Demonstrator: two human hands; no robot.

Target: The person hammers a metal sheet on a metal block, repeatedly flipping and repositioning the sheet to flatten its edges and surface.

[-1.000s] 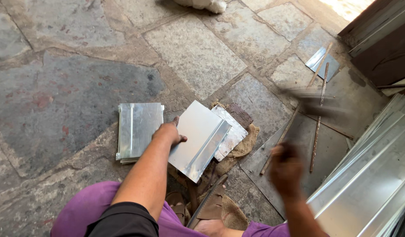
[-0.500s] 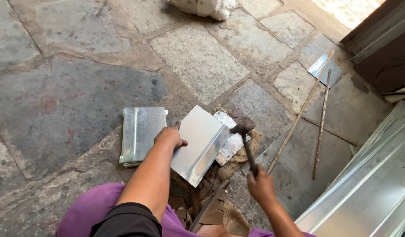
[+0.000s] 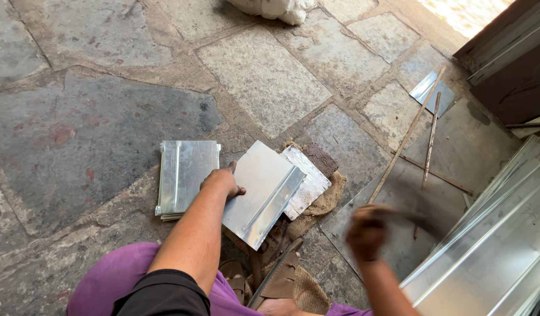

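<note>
On the stone floor, near its lower middle, the left hand [image 3: 222, 181] lies flat, fingers spread, pinning a folded metal sheet [image 3: 264, 193] against a block wrapped in burlap [image 3: 322, 202]. One long edge of this sheet already carries a raised fold; whether that seam is fully closed cannot be judged. A stack of finished-looking sheets [image 3: 185, 175] lies just beside the left hand, suggesting several pieces are done. The right hand [image 3: 366, 231] is closed around a handle, but motion blur hides the tool head, so its kind stays uncertain. Thin rods [image 3: 428, 137] and a small offcut [image 3: 430, 90] lie toward the upper right corner. Long profiled panels [image 3: 492, 246] are cut off at the right edge.
</note>
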